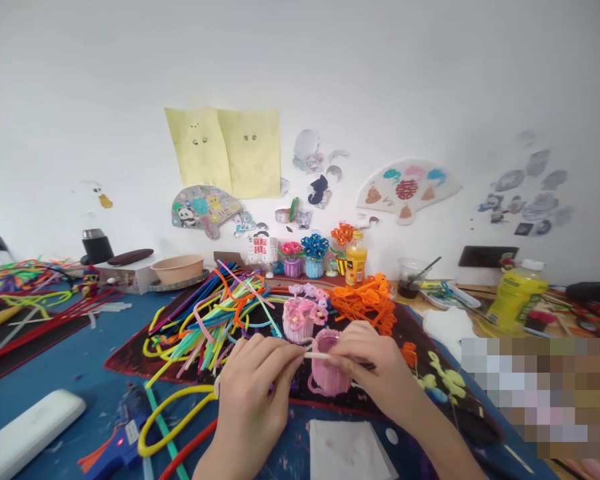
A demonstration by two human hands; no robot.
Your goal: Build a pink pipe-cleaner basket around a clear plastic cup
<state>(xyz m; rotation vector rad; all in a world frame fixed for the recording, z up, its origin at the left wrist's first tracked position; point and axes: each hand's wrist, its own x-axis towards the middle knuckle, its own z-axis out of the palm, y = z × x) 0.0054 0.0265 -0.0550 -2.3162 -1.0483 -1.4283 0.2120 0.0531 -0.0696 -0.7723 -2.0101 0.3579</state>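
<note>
My left hand (257, 387) is closed in a pinch on a thin pale stick (319, 357), which points right into a small pink pipe-cleaner pot (327, 373). My right hand (375, 363) is curled round that pot and holds it just above the dark mat (130, 353). Behind the pot stands a second pink pipe-cleaner pot with flowers (300, 319). A heap of many-coloured pipe cleaners (215, 320) lies to the left of both hands.
Orange pipe-cleaner shapes (365, 300) lie behind my right hand. A blue glue gun (123, 437) and a white block (25, 430) rest front left, white paper (347, 450) front centre. Small flower pots (305, 260), an orange bottle (356, 260) and a yellow bottle (517, 297) line the back.
</note>
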